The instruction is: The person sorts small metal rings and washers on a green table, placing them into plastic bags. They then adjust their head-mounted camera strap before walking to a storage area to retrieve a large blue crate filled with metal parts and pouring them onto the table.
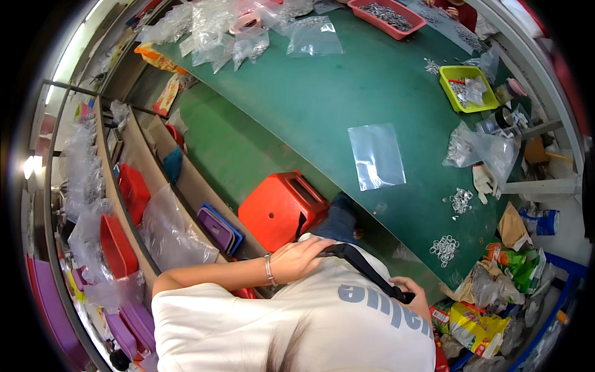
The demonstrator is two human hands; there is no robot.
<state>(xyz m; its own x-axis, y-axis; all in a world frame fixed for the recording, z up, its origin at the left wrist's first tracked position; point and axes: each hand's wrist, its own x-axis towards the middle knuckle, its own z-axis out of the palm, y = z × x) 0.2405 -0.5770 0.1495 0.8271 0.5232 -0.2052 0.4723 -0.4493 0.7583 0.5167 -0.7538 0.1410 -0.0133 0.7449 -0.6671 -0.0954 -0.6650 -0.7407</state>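
Green tabletop [310, 93] fills the middle of the view, curving from upper left to lower right. Beside it on the left stand wooden shelves [133, 180] stocked with red bins [132, 192], purple lids [217, 228] and clear plastic bags. An orange stool [279, 208] sits on the green floor between shelves and table.

At the table's far end lies a heap of clear bags [223, 31] holding small metal parts, and a red tray [387, 17] of the same parts stands near the far edge. A yellow-green tray [468, 88] rests toward the right edge, with a bulging clear bag [483, 149] just below it. One flat, empty clear bag [376, 156] lies alone in the table's middle. Colourful snack packets [477, 325], yellow and green, crowd the lower right corner, near two small piles of metal rings [445, 248].

Closest in, a black strap [365, 271] runs across the white shirt. The left hand [300, 257], a thin bracelet on its wrist, grips the strap's upper end with curled fingers. The right hand [414, 297] clutches the strap's lower end, fingers closed around it.
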